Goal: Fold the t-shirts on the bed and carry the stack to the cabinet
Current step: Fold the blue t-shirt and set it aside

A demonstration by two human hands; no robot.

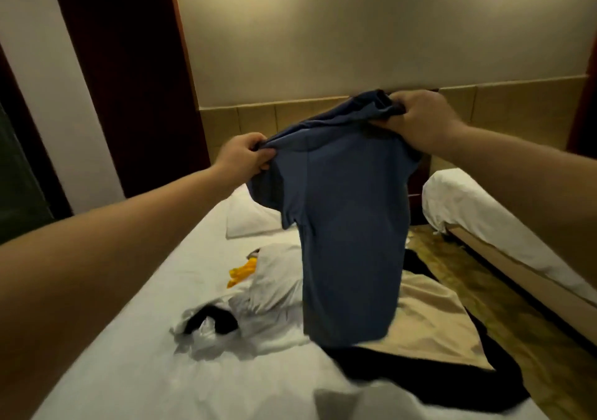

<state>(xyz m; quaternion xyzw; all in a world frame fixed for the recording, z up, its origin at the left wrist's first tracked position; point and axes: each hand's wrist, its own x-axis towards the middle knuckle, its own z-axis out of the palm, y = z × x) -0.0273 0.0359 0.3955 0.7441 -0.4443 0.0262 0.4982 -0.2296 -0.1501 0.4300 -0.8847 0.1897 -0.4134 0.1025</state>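
You are holding one blue t-shirt (349, 225) up in the air over the bed (129, 322), and both sets of fingers are clenching cloth. Your left hand (248, 154), at 10 o'clock from the shirt's middle, is pinching one shoulder. Your right hand (416, 119), at 1 o'clock, is bunching the collar and the other shoulder in its fist.

The shirt is hanging straight down from your fingers, its long axis running 12 to 6, and the hem looks to be just brushing the pile below. The shoulder line is tilting, because your right hand is sitting higher than your left. Your left hand is therefore the nearer one to the mattress, and the bare sheet is lying at 7 o'clock from the hem, on that same side. Laying the shirt flat probably means swinging the hem that way.

Counting the garments: one shirt is in your hands. On the bed one white garment (274, 290), one beige garment (429, 322) and one black garment (420, 377) are lying loose, none looking folded. One yellow piece (240, 272) is peeking out beside the white one, and I cannot tell what it is. One pillow (248, 222) is lying at 12 o'clock from the pile.
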